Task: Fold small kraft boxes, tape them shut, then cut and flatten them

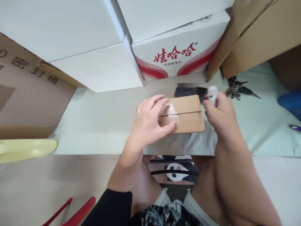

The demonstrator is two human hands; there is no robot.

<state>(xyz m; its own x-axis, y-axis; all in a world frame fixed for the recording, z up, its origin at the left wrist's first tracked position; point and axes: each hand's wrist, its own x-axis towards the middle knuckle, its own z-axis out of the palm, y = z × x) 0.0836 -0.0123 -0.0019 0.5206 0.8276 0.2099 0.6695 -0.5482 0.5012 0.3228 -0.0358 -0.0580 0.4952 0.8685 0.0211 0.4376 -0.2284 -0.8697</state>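
Observation:
A small brown cardboard box (188, 121) lies on the pale cloth-covered table, with a strip of clear tape (172, 112) across its lid seam. My left hand (150, 117) lies over the box's left part, fingers curved along the far side and thumb on the top near the front edge, gripping it. Just right of the box, my right hand (222, 111) is closed around a small white object (212, 94) with a rounded end. That object is blurred and partly hidden by the fingers, so its kind is unclear. Its end points up and away from me.
Behind the box lie dark flat items (187, 91), partly blurred out. A bunch of keys (237, 89) is at the right, near a blue object (291, 103). White cartons (94, 67) and a red-and-white carton (181, 59) stand behind. A yellow-green object (28, 149) overhangs the left edge.

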